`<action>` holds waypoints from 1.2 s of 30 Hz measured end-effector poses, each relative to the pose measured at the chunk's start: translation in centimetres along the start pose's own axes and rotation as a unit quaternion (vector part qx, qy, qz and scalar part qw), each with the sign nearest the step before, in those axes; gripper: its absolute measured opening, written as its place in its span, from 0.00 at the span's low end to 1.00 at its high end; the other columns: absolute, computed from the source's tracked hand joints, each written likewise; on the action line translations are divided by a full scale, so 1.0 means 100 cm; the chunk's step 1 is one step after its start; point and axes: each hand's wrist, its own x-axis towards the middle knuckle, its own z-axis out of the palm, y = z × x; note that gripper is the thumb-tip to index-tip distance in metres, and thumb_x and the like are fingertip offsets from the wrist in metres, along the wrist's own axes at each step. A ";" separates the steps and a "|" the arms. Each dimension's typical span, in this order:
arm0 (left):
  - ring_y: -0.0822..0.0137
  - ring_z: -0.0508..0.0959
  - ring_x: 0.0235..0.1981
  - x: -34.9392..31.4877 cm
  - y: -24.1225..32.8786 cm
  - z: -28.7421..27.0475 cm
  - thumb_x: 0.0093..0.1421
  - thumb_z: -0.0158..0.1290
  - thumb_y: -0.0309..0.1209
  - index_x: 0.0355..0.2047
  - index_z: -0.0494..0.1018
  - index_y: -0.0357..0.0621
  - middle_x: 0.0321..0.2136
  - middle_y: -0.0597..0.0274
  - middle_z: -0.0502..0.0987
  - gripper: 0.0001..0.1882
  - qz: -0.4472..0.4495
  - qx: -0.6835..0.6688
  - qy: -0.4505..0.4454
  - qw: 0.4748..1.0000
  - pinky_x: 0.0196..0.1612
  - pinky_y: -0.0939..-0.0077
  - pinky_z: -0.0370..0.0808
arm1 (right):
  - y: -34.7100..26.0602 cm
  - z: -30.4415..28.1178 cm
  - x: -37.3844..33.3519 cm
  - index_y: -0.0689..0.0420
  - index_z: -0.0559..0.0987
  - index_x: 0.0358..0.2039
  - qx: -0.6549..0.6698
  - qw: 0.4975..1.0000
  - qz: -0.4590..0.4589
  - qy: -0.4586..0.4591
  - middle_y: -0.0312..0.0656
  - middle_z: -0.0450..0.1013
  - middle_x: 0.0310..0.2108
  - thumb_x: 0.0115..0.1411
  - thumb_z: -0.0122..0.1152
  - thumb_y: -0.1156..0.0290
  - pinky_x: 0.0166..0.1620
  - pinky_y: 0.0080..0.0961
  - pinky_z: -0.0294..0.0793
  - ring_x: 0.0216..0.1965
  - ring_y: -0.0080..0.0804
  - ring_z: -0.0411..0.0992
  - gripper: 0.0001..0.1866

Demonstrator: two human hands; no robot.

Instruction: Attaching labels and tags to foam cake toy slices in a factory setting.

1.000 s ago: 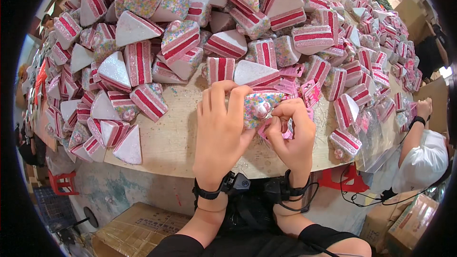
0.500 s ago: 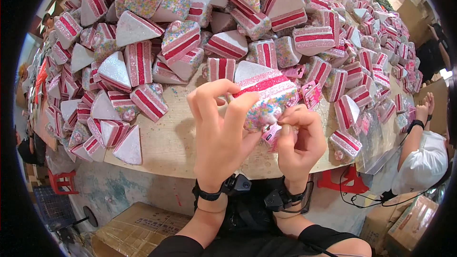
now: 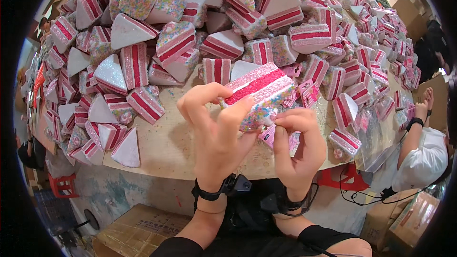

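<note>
My left hand (image 3: 216,133) grips a toy cake slice (image 3: 262,88), pink and white with a red band and a sprinkle-covered edge. The slice is tilted above the table, its sprinkled side toward me. My right hand (image 3: 300,145) pinches at the slice's lower corner, thumb against forefinger. A pink tag (image 3: 270,135) hangs there, partly behind the right fingers. Whatever thin loop or string lies between those fingertips is too small to make out. More pink tags (image 3: 308,93) lie on the table just beyond the right hand.
A large heap of similar cake slices (image 3: 181,43) covers the far side of the wooden table (image 3: 162,150). One slice (image 3: 344,143) lies near the right edge by a clear plastic bag (image 3: 373,150). Another person's arm (image 3: 414,135) is at the right. Cardboard boxes (image 3: 143,228) stand below.
The held cake slice has turned slightly, showing more of its layered side. My left hand has shifted a little left, and the right fingers remain at the tag's corner.
</note>
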 end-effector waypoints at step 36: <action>0.55 0.78 0.40 0.004 0.013 0.012 0.45 0.69 0.21 0.54 0.68 0.42 0.40 0.53 0.76 0.34 0.003 -0.260 -0.164 0.951 0.42 0.64 0.75 | 0.010 -0.215 0.083 0.59 0.75 0.30 -0.240 0.966 0.097 -0.020 0.38 0.71 0.25 0.62 0.55 0.72 0.32 0.23 0.70 0.29 0.19 0.70 0.05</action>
